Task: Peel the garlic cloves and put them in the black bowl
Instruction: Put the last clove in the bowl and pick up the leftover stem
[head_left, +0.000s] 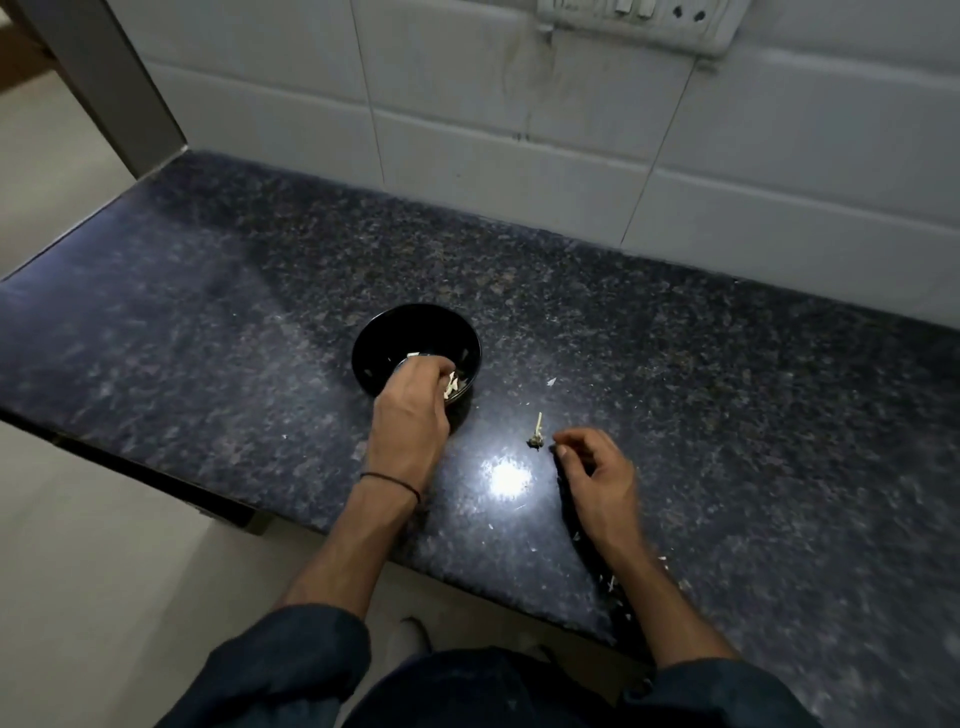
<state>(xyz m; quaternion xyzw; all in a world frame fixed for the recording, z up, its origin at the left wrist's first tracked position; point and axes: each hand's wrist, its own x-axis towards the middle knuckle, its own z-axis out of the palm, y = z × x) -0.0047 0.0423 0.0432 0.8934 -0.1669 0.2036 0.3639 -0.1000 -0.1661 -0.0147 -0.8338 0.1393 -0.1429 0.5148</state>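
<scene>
Nearest the camera we see our dark sleeves (291, 670), pushed up our forearms, and below them a dark lap. From the left sleeve our forearm runs up to a thin black band (390, 482) at the wrist. Our left hand (410, 410) reaches over the near rim of the black bowl (384, 332), fingers curled down and bunched together inside it, with pale bits of garlic peel (451, 385) showing at the fingertips; we cannot tell whether the hand grips a clove or only peel, since the fingers hide what they close on. Our right hand (597, 475) rests low over the counter (208, 312) to the right, well apart from the bowl, its fingers loosely curled and slightly parted, thumb and forefinger drawn near each other at the tip; it is blurred, and we cannot tell whether they pinch anything. Just left of those fingertips lies a small garlic stem (535, 434) with a dark root end, on the counter and apart from the hand. A white peel scrap (551, 382) lies farther back, between the stem and the bowl's right side. More pale flakes (610, 582) lie scattered beside our right forearm near the counter's front edge. A bright glare (506, 475) sits on the dark speckled stone between our two wrists. Behind the counter rises a white tiled wall (519, 130), with a switch plate (639, 21) at the top edge.
</scene>
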